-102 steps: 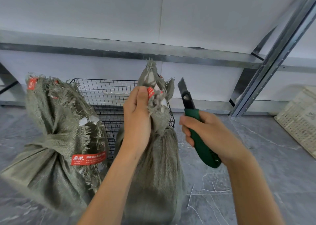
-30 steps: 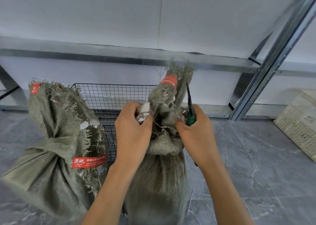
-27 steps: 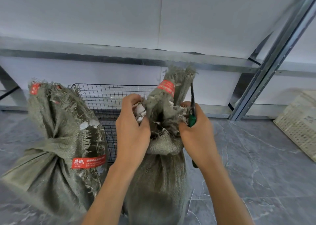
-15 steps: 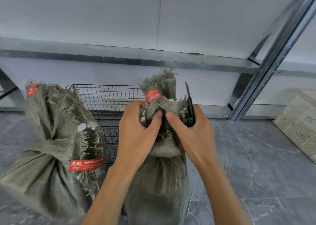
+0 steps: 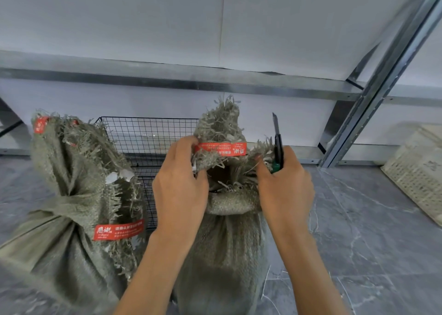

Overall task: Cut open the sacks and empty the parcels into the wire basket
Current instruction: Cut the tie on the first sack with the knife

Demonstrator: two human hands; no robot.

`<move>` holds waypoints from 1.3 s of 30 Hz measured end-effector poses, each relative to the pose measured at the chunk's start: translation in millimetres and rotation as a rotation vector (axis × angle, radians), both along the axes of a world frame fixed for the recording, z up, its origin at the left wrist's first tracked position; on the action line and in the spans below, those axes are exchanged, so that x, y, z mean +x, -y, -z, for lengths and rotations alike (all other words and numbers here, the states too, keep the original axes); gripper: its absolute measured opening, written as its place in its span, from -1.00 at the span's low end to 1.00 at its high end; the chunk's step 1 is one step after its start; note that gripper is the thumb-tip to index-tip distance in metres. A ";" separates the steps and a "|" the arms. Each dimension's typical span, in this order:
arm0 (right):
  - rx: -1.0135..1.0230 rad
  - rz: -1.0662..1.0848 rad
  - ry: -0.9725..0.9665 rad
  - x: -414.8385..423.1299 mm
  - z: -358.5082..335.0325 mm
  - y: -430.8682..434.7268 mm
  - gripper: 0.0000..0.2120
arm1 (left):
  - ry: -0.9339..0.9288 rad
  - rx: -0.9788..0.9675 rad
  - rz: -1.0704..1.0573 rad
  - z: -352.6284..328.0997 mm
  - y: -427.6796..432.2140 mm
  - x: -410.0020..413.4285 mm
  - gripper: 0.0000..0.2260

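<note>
Sack [image 5: 227, 243] wider open now, pinched by left hand [image 5: 179, 195] and right hand [image 5: 287, 190] with knife [image 5: 278, 142]

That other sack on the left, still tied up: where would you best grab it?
Grip the tied sack at its cinched neck, where the cloth bunches narrow enough for a hand to close round. Come from above on the near side: the wire basket stands just behind and to the right of it, and the loose frayed top above the tie would probably just tear.
</note>
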State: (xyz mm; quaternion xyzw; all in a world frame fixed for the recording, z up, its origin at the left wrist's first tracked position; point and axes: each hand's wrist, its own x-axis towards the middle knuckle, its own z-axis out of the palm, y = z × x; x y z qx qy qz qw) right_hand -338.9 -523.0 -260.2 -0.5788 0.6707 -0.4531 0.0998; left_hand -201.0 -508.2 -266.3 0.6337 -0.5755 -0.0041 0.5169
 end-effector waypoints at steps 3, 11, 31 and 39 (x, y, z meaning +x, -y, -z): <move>0.150 -0.073 -0.024 -4.7 -7.4 -2.0 -0.62 | 0.026 0.003 0.043 1.1 2.1 2.1 -0.61; 0.307 -0.159 -0.032 -4.9 -18.8 -10.0 -0.48 | -0.142 0.114 0.139 -7.5 -2.1 -8.5 -0.59; 0.248 -0.306 -0.071 -32.8 -63.1 -40.8 -0.85 | -0.197 0.189 0.076 -3.9 3.1 -6.7 -0.70; 0.158 -0.435 -0.316 -23.9 -57.8 -39.0 -0.96 | -0.214 0.168 0.068 -3.9 2.3 -10.4 -0.67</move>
